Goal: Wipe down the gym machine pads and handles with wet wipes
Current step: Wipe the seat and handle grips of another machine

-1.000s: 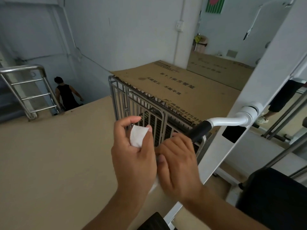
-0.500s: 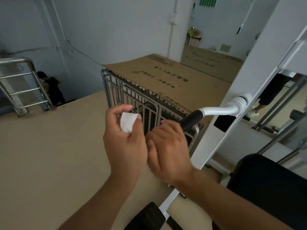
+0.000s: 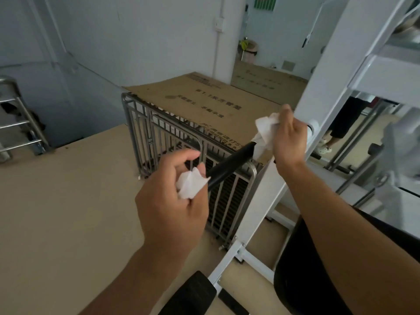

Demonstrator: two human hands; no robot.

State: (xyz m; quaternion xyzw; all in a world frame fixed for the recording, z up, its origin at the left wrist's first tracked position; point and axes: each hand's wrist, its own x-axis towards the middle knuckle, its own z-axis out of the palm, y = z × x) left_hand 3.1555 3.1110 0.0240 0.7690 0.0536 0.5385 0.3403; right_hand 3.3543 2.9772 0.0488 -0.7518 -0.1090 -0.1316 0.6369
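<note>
- Left hand (image 3: 170,201) pinched a crumpled wet wipe (image 3: 191,184) at the free end of the black handle grip (image 3: 229,165).
- Right hand (image 3: 289,137) clutched a second wipe (image 3: 266,130) at the grip's inner end — beside the white frame (image 3: 318,94).
- Cardboard sheet (image 3: 204,103) lay atop the metal cage (image 3: 181,144); print mostly illegible — "1.1" readable.

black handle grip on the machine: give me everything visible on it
The black handle grip is a smooth, slightly glossy sleeve, rubber or foam by its look, over a white metal bar. It slants from lower left up to the right toward the white machine upright. Its lower end meets the crumpled wet wipe pinched in the left hand. At its upper end the right hand wraps a second wet wipe around the bar, hiding the joint. The middle of the grip is bare.
</note>
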